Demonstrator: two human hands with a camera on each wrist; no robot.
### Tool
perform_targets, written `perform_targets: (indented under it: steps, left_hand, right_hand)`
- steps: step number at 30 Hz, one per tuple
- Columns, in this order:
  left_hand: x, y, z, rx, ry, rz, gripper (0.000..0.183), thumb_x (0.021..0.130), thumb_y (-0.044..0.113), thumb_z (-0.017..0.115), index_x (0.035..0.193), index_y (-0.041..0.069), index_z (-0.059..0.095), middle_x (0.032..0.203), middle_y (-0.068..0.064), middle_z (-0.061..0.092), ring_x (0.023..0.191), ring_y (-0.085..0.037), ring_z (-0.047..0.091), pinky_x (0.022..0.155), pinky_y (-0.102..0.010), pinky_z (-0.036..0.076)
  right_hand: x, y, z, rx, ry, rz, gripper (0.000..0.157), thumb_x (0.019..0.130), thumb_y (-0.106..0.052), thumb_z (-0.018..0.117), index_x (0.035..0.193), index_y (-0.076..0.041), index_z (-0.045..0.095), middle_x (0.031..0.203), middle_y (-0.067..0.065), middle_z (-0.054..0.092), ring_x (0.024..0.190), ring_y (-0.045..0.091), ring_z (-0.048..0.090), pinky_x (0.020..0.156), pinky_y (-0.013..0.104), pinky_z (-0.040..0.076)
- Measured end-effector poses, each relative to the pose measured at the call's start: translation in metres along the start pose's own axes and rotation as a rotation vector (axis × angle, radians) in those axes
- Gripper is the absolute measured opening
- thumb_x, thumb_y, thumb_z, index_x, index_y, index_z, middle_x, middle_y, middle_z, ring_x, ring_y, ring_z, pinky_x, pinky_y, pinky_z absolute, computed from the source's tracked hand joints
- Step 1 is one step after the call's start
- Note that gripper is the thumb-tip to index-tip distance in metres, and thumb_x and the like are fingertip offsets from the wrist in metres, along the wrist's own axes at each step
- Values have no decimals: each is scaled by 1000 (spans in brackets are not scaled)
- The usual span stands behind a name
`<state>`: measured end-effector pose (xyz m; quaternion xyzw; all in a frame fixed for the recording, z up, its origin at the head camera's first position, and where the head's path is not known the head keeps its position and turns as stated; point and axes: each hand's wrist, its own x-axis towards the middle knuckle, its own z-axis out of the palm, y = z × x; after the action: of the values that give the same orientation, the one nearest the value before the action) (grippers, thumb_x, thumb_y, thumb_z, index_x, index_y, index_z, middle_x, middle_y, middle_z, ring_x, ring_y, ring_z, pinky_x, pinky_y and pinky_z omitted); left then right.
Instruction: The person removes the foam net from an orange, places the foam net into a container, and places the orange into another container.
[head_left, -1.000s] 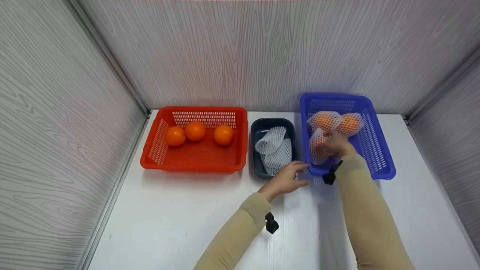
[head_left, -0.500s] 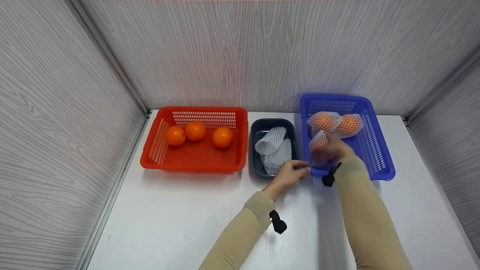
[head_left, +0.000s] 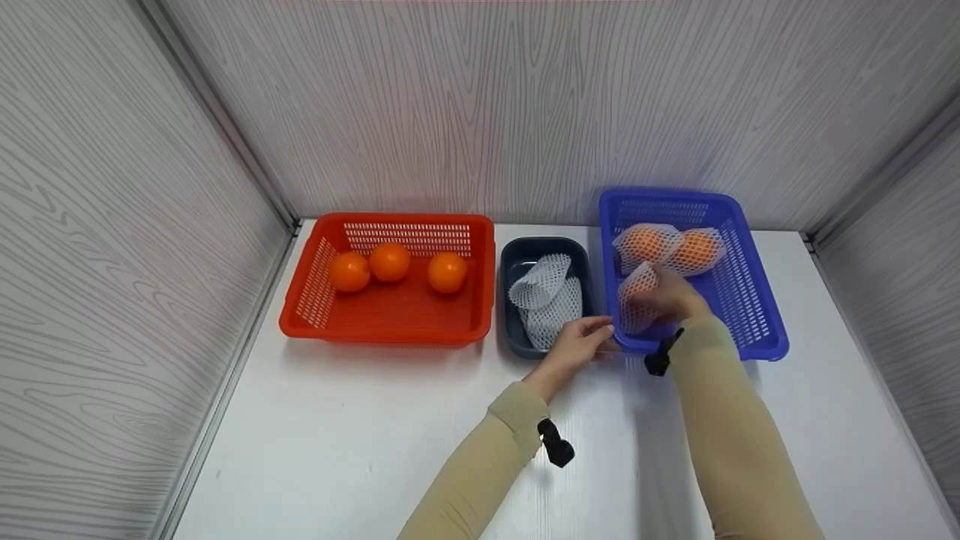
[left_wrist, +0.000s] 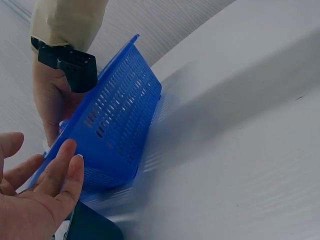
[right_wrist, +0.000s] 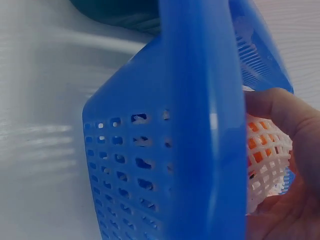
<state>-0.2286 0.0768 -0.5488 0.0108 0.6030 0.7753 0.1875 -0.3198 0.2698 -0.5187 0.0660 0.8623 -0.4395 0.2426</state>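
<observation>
In the head view, my right hand (head_left: 670,294) reaches into the blue basket (head_left: 763,315) and grips an orange in a white foam net (head_left: 636,298). The right wrist view shows thumb and fingers round the netted orange (right_wrist: 261,145), partly hidden by the basket rim (right_wrist: 200,120). Two more netted oranges, one at the left (head_left: 645,243) and one at the right (head_left: 696,250), lie behind it. My left hand (head_left: 576,346) is at the basket's near left corner, its fingertips touching or very close to it. Loosely extended fingers (left_wrist: 60,170) show there in the left wrist view.
Left of the blue basket stands a dark tray (head_left: 513,330) with white foam nets (head_left: 553,307) in it. Further left, a red basket (head_left: 390,330) holds three bare oranges, one of them an orange (head_left: 448,271) at the right. Grained panels (head_left: 480,105) enclose the white table (head_left: 360,435).
My left hand has moved slightly up and right to the blue basket's corner, its fingers drawing closer together. The right hand has settled a little lower round the netted orange.
</observation>
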Motion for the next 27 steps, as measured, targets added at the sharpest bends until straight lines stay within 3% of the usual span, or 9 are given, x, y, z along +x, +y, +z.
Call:
perform_targets:
  steps: [9, 13, 22, 27]
  left_hand:
    - [-1, 2, -1, -19, -21, -12, 38, 93, 18, 51, 123, -5, 51, 105, -21, 62, 87, -30, 64, 80, -48, 46]
    - [-3, 3, -5, -5, -18, 3, 37, 92, 18, 53, 121, -5, 52, 107, -19, 61, 86, -31, 64, 77, -45, 49]
    - [-18, 19, -23, 205, 9, 61, 36, 92, 21, 54, 123, 2, 54, 106, -10, 61, 86, -32, 63, 66, -33, 51]
    - [-29, 30, -38, 260, 17, 109, 37, 91, 22, 55, 125, 7, 53, 100, -7, 62, 85, -30, 63, 71, -39, 51]
  right_hand:
    - [-16, -21, -16, -32, 73, -42, 89, 84, -26, 65, 146, -8, 3, 147, 23, 11, 120, 43, 35, 80, 52, 45]
    - [-26, -34, -23, -49, 106, -80, 90, 83, -28, 65, 146, -8, 5, 146, 23, 16, 116, 41, 40, 77, 49, 47]
    - [-52, -56, -22, -48, 155, -242, 88, 79, -26, 70, 146, -11, 14, 135, 22, 34, 107, 35, 47, 75, 44, 50]
    - [-68, -65, -15, -76, 176, -352, 83, 76, -26, 73, 142, -11, 25, 131, 17, 39, 108, 31, 45, 84, 49, 43]
